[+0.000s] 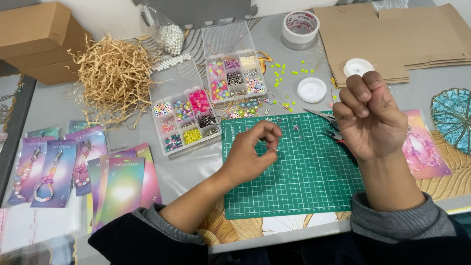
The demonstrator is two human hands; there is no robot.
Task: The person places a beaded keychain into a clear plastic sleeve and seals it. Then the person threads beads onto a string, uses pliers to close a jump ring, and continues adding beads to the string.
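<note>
Head view: left hand (252,152) pinching, contents indiscernible, right hand (370,115) fisting, both hovering over green gridded cutting mat (294,181); clear compartmented bead boxes (186,120) sitting at eleven o'clock on grey table (54,105).

A home craft table for beaded jewellery making. A green cutting mat (304,181) sits among 2 clear bead organiser boxes (186,120), carded bead key chains (46,172), tape (300,25) and flattened cardboard (392,39). Shredded paper filling (115,73) suggests packing too
</note>
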